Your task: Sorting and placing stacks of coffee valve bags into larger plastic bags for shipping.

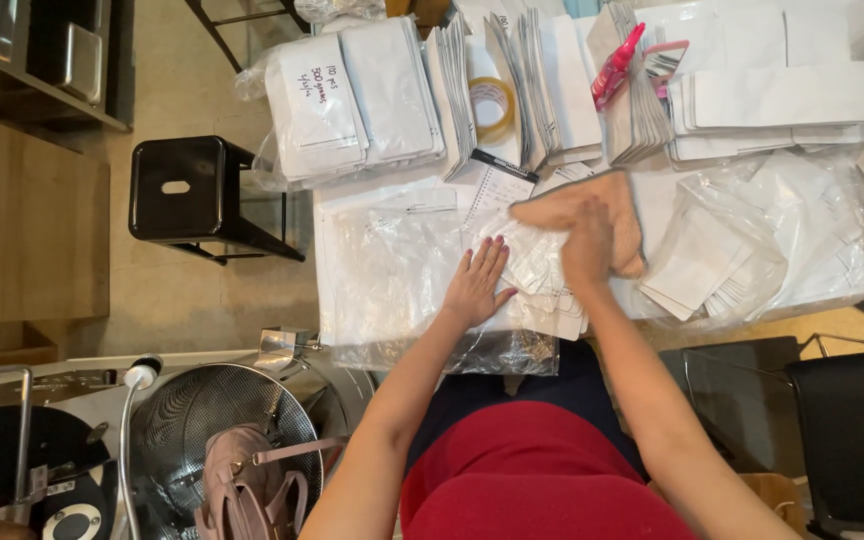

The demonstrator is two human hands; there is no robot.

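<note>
We see the left hand (475, 283) lying flat, fingers spread and released, on a clear plastic bag (402, 270) that covers the near part of the white worktop (324, 205). The right hand (589, 245) presses a tan cloth (582, 208) down onto a small stack of white pouches (542, 290); its fingers are bent over the fabric, though how firmly they grip it we cannot tell. The cloth looks soft and slightly fuzzy, folded into a rough triangle, and it touches the pouches just beside the left fingertips.

Around the hands the worktop is crowded. Bundles of flat white pouches wrapped in film (352, 100) stand at the far left, with more upright rows beside a roll of clear tape (492, 100). A pink spray bottle (616, 66) lies tilted on further stacks at the far right. A spiral notebook (497, 185) with a black marker (504, 166) rests just beyond the cloth. To the right, crinkled glossy plastic (782, 230) holds loose white pouches.

Off the worktop, a black metal stool (187, 190) stands to the left, and a perforated steel drum (217, 420) with a pink bag (247, 480) sits nearer.
</note>
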